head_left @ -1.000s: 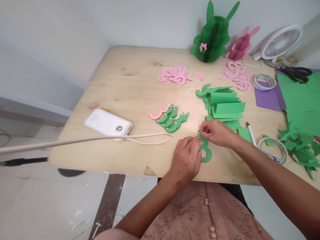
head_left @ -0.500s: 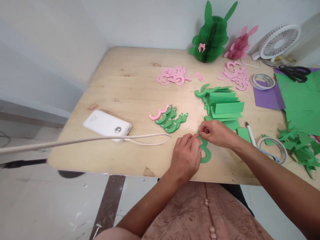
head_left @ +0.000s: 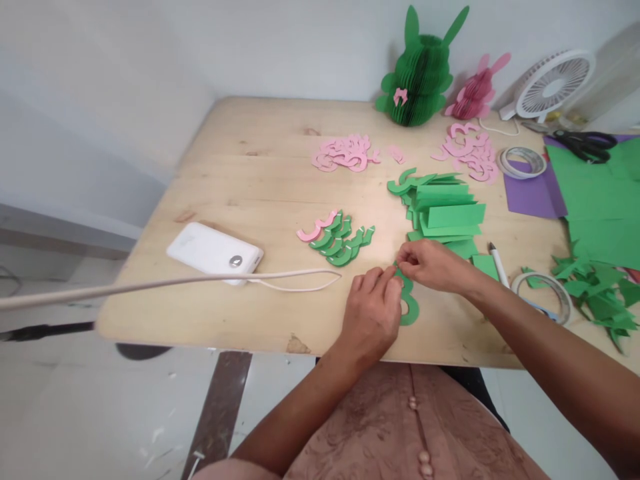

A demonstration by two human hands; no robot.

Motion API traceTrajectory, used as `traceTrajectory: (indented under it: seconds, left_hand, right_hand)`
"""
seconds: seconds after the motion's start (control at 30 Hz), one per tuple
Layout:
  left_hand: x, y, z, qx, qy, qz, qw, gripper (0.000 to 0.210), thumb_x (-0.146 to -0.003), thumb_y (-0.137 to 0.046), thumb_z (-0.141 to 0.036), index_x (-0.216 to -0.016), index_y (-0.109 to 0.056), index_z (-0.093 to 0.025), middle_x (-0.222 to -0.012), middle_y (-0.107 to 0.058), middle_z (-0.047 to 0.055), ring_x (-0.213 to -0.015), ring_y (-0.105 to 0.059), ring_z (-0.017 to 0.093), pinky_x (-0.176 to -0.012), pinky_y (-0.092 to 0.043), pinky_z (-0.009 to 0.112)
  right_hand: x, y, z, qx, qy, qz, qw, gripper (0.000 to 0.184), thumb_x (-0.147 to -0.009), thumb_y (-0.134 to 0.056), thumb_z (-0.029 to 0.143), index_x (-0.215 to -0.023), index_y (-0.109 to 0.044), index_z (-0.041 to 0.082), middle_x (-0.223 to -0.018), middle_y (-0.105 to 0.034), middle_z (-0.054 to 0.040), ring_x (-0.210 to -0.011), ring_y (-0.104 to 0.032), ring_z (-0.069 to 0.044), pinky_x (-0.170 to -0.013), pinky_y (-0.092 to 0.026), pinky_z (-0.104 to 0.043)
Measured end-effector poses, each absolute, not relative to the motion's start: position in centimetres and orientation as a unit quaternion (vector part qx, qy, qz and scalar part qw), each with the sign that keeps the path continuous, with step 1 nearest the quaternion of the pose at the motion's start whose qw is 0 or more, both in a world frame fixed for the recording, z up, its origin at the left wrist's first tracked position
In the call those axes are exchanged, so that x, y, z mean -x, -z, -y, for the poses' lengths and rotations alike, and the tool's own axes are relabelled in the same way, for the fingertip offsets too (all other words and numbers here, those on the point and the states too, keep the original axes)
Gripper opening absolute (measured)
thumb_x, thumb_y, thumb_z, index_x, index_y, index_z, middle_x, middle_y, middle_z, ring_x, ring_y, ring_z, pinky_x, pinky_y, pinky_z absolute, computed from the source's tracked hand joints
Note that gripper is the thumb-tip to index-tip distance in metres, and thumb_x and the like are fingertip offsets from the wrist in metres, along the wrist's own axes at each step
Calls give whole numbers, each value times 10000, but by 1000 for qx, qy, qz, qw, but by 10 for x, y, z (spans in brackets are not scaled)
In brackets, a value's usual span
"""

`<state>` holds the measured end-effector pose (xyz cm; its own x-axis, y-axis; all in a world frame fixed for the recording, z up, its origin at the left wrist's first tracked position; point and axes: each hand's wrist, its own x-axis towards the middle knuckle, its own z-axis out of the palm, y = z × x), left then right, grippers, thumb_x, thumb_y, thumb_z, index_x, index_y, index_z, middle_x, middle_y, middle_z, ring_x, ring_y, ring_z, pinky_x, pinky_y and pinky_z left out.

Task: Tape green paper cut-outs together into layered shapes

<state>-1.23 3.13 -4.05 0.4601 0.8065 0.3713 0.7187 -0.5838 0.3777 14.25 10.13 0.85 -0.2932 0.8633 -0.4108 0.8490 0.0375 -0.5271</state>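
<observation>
A green paper cutout with curved, ring-like lobes (head_left: 412,312) lies flat near the table's front edge. My left hand (head_left: 371,310) rests over its left side, fingers bent and pressed on the paper. At the cutout's top end, my right hand (head_left: 426,265) is closed in a pinch; my fingers hide what lies between the tips. Just up and left of the hands is a fanned group of green cutouts with small white strips (head_left: 343,243), with a pink curved piece (head_left: 316,228) at its left. Behind my right hand, folded green paper pieces (head_left: 447,207) form a pile.
A white power bank (head_left: 210,250) with a cable (head_left: 280,275) lies left. Pink cutouts (head_left: 345,153), a green paper rabbit (head_left: 420,80) and a pink one (head_left: 475,93) sit behind. Rightward are tape rolls (head_left: 523,175), black scissors (head_left: 585,143), a pen (head_left: 499,265), green scraps (head_left: 597,293) and a fan (head_left: 555,83).
Both hands stay at the green cutout in nearly the same pose. The view has shifted slightly; nothing else has visibly moved.
</observation>
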Motion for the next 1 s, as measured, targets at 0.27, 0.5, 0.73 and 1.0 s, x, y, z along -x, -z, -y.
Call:
traceTrajectory:
  seconds: [0.27,0.5,0.73,1.0]
  left_hand:
    - [12,42,-31,-859,-252,-444,50,154,-867,-454,-129,-965,-571,-146,-1178,-636,117,-958,-541,251,-731,-389,385]
    - [14,41,-31,-841,-276,-450,116,184,-860,-459,-124,-1019,-549,-138,-1167,-641,116,-979,-532,261,-761,-377,384]
    - [16,38,-33,-819,-292,-459,184,254,-872,-389,-118,-1092,-513,-126,-1078,-653,107,-984,-534,244,-794,-392,385]
    - [16,37,-33,-814,-288,-466,197,252,-863,-386,-121,-1083,-508,-137,-1078,-646,108,-988,-530,252,-807,-406,404]
  right_hand:
    - [-143,-14,-101,605,-353,713,9,143,-714,-485,162,-641,-607,155,-561,-590,10,-507,-467,-97,-499,-296,-226]
    - [-150,-21,-89,606,-350,710,76,178,-784,-472,211,-701,-620,159,-582,-611,6,-482,-491,-95,-501,-321,-218]
    - [-153,-9,-61,607,-251,747,99,282,-881,-441,240,-1017,-680,176,-873,-726,-59,-735,-644,-168,-657,-416,-255]
    - [-141,0,-39,577,-84,812,-11,305,-932,-393,203,-1138,-618,193,-900,-678,-71,-654,-612,-169,-541,-354,-274]
